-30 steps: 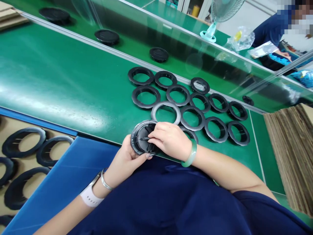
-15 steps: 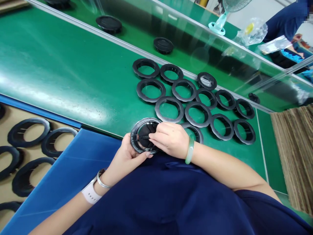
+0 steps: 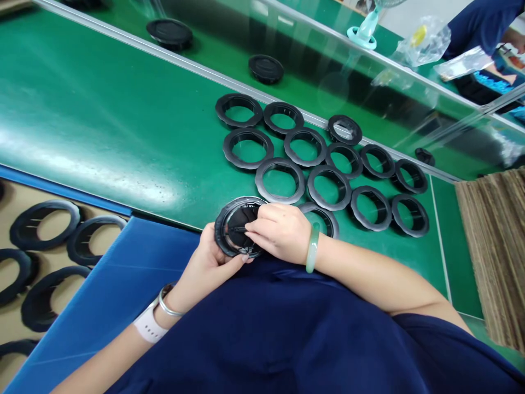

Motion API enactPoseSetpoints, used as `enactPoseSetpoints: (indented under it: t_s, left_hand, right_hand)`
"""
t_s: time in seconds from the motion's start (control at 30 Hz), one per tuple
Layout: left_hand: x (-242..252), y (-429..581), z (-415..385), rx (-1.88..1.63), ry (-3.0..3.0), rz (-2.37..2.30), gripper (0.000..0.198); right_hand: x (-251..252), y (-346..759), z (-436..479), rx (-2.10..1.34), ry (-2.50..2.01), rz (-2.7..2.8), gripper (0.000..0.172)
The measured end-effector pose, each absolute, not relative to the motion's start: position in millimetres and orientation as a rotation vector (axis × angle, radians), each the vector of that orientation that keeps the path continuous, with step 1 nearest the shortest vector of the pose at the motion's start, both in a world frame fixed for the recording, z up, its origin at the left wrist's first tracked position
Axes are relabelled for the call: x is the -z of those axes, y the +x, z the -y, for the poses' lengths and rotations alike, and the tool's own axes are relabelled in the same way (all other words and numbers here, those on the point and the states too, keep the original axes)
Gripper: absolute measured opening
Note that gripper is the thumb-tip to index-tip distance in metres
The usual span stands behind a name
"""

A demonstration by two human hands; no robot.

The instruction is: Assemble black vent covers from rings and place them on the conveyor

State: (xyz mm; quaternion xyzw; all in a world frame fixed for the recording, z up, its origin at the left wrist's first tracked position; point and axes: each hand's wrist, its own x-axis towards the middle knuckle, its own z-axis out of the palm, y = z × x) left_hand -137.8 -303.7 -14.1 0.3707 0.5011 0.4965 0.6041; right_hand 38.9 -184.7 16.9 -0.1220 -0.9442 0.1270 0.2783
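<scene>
Left grip (image 3: 210,258) clasps black ring (image 3: 222,225) facing up; right grip (image 3: 283,232) pinches crosswise inner bar (image 3: 238,230).

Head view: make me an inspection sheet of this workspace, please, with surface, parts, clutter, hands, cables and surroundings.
Surface: green bench, glare on its left part.
Parts: held ring with a dark inner piece; bench rings grouped ahead; more at lower left on a tan surface.
Clutter: plastic bag and shiny packet, upper right.
Hands: left hand grips the held ring's rim; right hand pinches the inner piece near its middle.
Cables: nothing seen.
Surroundings: black discs farther back; fan, cut off by the frame; brown stack at right; another person's sleeve.
</scene>
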Motion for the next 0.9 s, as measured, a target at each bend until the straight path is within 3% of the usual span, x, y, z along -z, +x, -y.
enactPoseSetpoints:
  t_s: [0.2, 0.6, 0.9]
  left_hand:
    - [13.6, -135.9, 303.6, -1.159, 0.848, -1.181, 0.059]
    - [13.4, -136.5, 305.9, -1.143, 0.913, -1.279, 0.061]
    - [16.5, -134.0, 304.6, -1.137, 0.870, -1.322, 0.068]
  right_hand:
    - [-13.8, 41.1, 184.4, -0.415, -0.338, 2.485, 0.017]
    - [-15.5, 39.0, 186.8, -0.402, -0.344, 2.515, 0.021]
    - [-15.9, 37.4, 189.2, -0.366, -0.377, 2.615, 0.013]
